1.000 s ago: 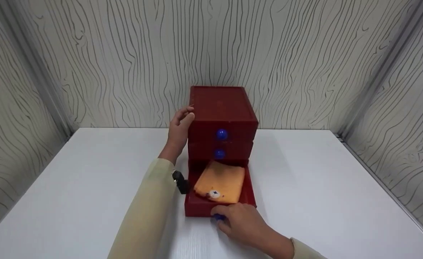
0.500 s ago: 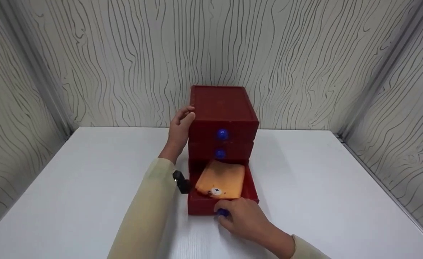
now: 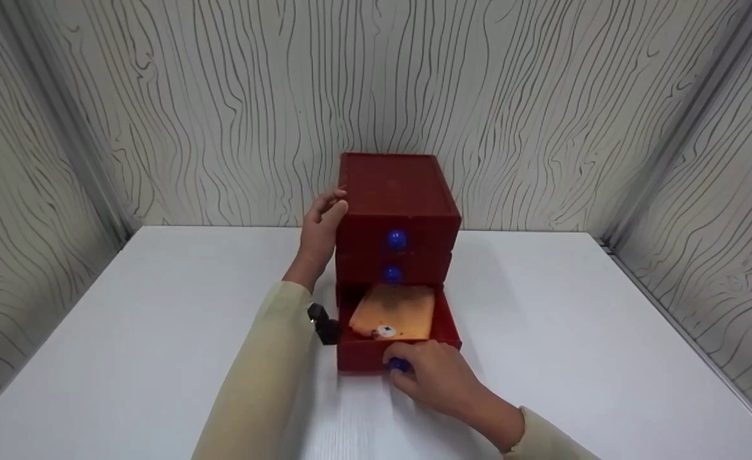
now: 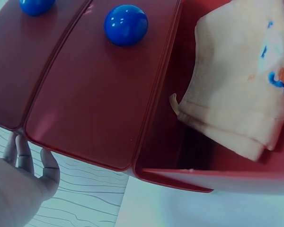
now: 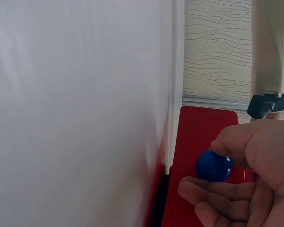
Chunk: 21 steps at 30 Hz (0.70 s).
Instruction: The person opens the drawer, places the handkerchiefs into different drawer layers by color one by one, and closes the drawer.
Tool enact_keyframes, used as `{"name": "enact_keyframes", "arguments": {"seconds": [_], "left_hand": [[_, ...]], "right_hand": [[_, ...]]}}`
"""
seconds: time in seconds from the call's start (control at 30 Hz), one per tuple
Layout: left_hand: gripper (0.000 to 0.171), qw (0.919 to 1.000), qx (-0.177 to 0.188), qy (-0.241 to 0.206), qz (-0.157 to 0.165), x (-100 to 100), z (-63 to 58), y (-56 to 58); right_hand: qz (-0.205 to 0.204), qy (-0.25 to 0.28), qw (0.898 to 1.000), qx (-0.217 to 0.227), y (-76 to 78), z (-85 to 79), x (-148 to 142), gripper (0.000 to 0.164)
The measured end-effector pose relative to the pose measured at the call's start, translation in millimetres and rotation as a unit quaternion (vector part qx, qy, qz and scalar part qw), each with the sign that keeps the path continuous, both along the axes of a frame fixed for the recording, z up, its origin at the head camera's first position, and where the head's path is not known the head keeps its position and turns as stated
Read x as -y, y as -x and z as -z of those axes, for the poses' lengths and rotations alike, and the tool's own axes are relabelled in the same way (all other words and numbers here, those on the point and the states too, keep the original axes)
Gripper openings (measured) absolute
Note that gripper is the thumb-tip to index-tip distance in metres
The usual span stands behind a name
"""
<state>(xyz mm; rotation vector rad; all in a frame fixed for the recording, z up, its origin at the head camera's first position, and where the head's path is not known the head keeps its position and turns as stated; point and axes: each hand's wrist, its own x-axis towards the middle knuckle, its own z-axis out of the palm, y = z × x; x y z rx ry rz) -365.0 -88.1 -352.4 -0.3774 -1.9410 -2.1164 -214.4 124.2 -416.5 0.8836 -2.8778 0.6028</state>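
Observation:
A dark red chest of drawers stands on the white table, its bottom drawer pulled partway out. In that drawer lies a folded orange cloth with a small white patch; it looks paler in the left wrist view. My right hand pinches the bottom drawer's blue knob between thumb and fingers. Against the chest's left side rests my left hand, fingertips at the top edge, fingers fairly straight in the left wrist view.
Two more blue knobs, an upper one and a middle one, mark closed drawers. A black wrist camera sits on the left sleeve, close to the open drawer. Wood-patterned walls enclose the white table.
The bottom drawer has slid inward toward the chest, with the cloth in it and my right hand on its knob. My left hand stays where it was.

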Motion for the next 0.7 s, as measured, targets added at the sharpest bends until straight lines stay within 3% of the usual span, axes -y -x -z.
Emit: {"name": "enact_keyframes", "arguments": {"seconds": [0.7], "left_hand": [[0.033, 1.0000, -0.006, -0.004, 0.007, 1.1, 1.5, 1.0]], "right_hand": [[0.009, 0.005, 0.999, -0.038, 23.9, -2.5, 5.9, 0.013]]}}
